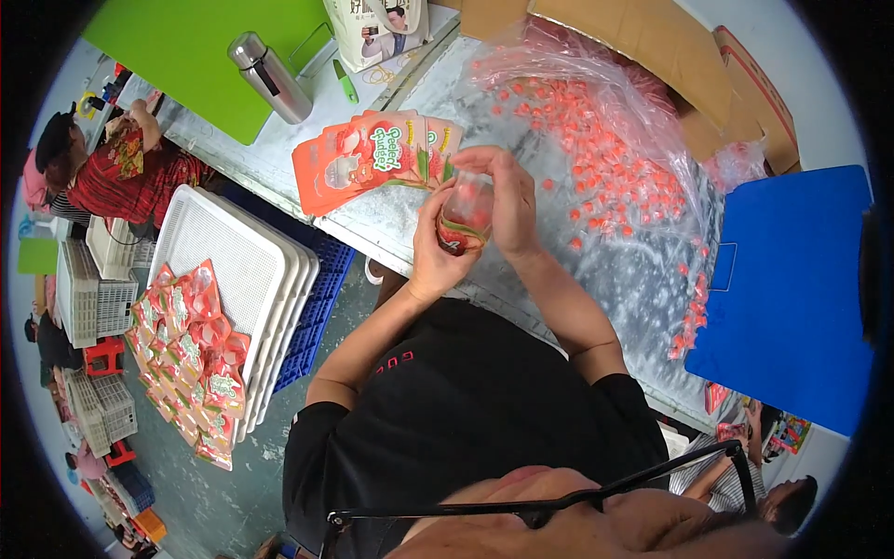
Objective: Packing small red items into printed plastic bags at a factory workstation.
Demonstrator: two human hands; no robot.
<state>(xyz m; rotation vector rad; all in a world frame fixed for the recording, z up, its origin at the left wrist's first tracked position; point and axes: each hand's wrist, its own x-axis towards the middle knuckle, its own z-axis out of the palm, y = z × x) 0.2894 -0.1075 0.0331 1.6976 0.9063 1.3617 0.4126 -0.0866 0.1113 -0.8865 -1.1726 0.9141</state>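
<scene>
Workroom with a worn grey floor [312, 373], and a pale mottled worktop [619, 284] running diagonally past the person in black. Pouch [466, 205] is up in front of the chest, over the near edge of the worktop, clear at the top, red and green lower down. Left hand [438, 252] has its fingers wrapped round the pouch's lower part, grasping it. Right hand [512, 205] is at the pouch's other side, fingers bent toward its upper end; from here I can't tell if they pinch it or only rest near. Just left of the hands on the worktop: a fanned pile of flat pouches [363, 163], red and pink. To the right, loose small red pieces [605, 177] scattered wide, partly under clear plastic sheeting [643, 88], cardboard [643, 28] behind. Blue board [792, 289] at the far right; green board [186, 56] upper left, steel flask [270, 79] by its edge, then a green-handled tool [345, 84] and a printed tote bag [382, 37]. Person's left side: stacked white trays [219, 238], a heap of plump pouches [191, 359] on the top one, blue crate [321, 279] alongside. Co-workers toward both rims, small and bent by the lens.
</scene>
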